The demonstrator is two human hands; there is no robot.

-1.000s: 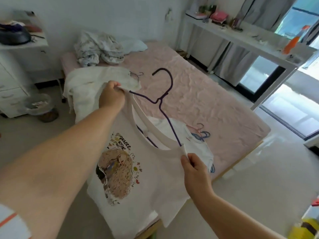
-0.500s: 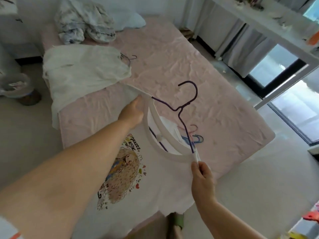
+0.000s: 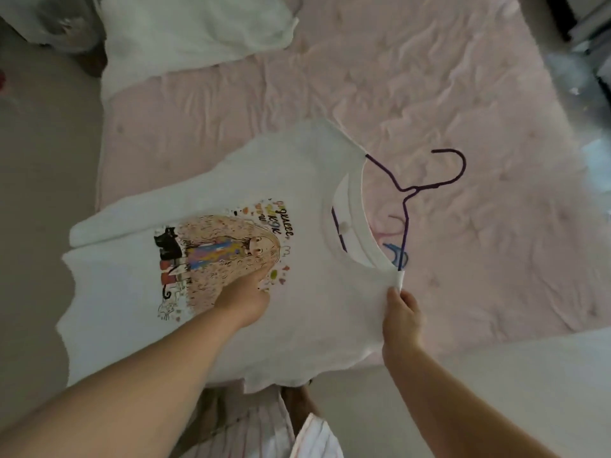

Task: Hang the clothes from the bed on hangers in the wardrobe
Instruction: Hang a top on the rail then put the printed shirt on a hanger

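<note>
A white T-shirt (image 3: 307,200) with a printed cartoon girl lies spread over the near corner of the pink bed (image 3: 463,94). A purple wire hanger (image 3: 408,193) sits in its neck opening, with the hook sticking out to the right. My right hand (image 3: 401,314) pinches the near shoulder of the shirt where the hanger's arm ends. My left hand (image 3: 246,292) rests on the shirt's front by the print, thumb and fingers closed on the fabric.
Another white garment (image 3: 191,34) lies on the bed's far left corner. Pink and blue hangers (image 3: 393,256) lie on the sheet behind the shirt's collar. A bin (image 3: 62,24) stands on the floor at top left. Bare floor runs along the bed's left side.
The shirt came down from the air onto the bed corner. My left hand left the far shoulder and moved onto the shirt's front. My view tilted downward.
</note>
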